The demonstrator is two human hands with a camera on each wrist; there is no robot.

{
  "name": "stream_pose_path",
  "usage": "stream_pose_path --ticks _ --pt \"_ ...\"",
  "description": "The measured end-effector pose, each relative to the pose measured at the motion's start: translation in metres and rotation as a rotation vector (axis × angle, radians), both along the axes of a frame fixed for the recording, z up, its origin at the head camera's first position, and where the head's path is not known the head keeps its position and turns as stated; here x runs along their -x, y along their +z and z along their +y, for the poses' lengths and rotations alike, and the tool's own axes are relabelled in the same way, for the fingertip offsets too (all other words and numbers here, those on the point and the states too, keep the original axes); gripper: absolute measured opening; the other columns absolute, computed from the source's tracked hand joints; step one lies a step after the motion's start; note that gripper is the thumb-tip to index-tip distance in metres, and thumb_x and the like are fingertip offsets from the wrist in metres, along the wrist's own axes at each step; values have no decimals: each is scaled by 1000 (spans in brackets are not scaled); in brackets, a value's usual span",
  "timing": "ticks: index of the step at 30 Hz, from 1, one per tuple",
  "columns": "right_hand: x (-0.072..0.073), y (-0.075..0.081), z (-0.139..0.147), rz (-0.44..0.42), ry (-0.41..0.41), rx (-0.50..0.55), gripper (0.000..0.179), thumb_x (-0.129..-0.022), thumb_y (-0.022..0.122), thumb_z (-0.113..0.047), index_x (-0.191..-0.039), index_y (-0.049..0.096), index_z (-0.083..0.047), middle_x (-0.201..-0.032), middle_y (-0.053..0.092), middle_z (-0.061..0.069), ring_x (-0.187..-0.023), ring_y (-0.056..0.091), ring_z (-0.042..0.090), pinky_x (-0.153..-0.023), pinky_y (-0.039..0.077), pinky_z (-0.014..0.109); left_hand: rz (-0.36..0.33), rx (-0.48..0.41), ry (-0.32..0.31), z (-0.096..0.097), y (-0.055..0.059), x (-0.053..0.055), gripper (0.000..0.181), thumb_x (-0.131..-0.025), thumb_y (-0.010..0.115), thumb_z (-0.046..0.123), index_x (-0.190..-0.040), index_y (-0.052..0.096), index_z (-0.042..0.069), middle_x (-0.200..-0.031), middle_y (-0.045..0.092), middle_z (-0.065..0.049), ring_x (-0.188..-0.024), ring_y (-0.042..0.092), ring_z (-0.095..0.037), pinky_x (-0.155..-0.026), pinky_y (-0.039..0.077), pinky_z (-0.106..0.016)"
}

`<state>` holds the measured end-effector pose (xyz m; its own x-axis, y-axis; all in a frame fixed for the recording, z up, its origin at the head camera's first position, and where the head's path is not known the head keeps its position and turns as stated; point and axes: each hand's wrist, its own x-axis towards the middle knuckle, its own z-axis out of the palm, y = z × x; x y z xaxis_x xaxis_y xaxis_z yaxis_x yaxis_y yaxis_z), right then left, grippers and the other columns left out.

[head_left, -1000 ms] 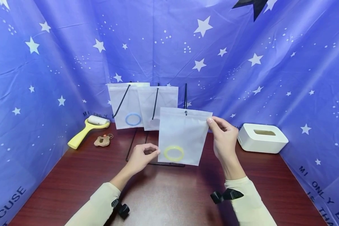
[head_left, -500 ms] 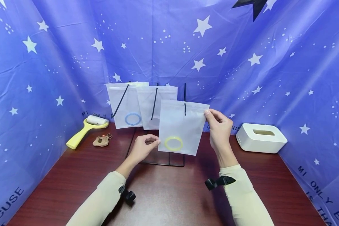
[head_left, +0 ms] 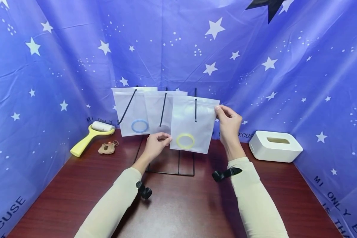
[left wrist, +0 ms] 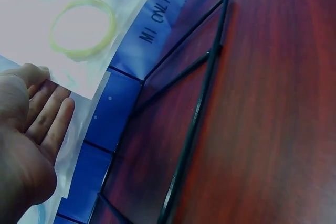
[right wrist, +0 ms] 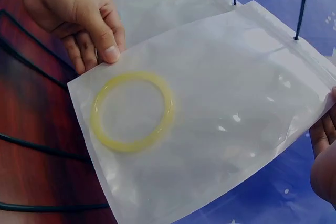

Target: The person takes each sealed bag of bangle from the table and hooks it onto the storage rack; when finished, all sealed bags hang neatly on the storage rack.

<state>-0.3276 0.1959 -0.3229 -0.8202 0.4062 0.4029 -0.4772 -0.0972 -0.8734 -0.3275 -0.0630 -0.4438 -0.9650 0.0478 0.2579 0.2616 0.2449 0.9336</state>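
A translucent white zip bag (head_left: 203,138) hangs by its top on the right hook of a black wire rack (left wrist: 195,111). A yellow ring (right wrist: 168,103) lies inside, near the bag's bottom. My left hand (head_left: 155,146) pinches the lower left edge between thumb and fingers. At the upper right edge, my right hand (head_left: 230,125) pinches the bag just below the zip strip. Two similar bags hang on hooks to the left: the middle bag (head_left: 153,109), partly covered by the front one, and the left bag (head_left: 125,114), which contains a blue ring (head_left: 132,126).
On the dark red wooden table (head_left: 178,205), a yellow-handled lint roller (head_left: 84,144) and a small brown pouch-like trinket (head_left: 106,148) lie at the left. A white tissue box (head_left: 276,154) stands at the right. Behind hangs a blue star-patterned curtain (head_left: 178,43).
Both hands have moved up and away from me with the bag. It has slid further back along the hook, so more of the hook's front end shows before it.
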Motion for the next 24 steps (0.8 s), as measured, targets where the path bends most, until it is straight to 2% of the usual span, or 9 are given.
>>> stream_pose_path --ticks 5,12,19,24 --pt "14 1 1 -29 -17 34 24 -90 79 -8 -109 77 6 -84 74 -2 -76 66 8 -73 58 19 0 0 44 5 2 11 16 -92 78 20 -101 79 6 -96 80 -12 -85 76 -33 -67 52 -19" --pt "26 6 0 -54 -20 18 22 -90 79 -9 -109 78 3 -88 74 1 -80 67 10 -77 58 21 5 -61 97 13 -2 23 14 -90 80 16 -98 80 5 -92 80 -12 -79 75 -27 -67 54 -19" --pt "37 6 -1 -71 -32 51 20 -91 79 -8 -108 79 3 -86 73 0 -80 66 10 -78 57 22 21 -85 127 21 -2 32 12 -90 79 13 -96 80 3 -89 79 -13 -80 75 -32 -67 54 -19" --pt "43 3 -4 -49 -50 86 21 -90 78 -3 -108 77 7 -80 73 -4 -76 65 9 -74 57 21 -6 -79 149 19 0 37 13 -91 78 15 -97 81 3 -92 79 -12 -74 72 -18 -67 54 -18"
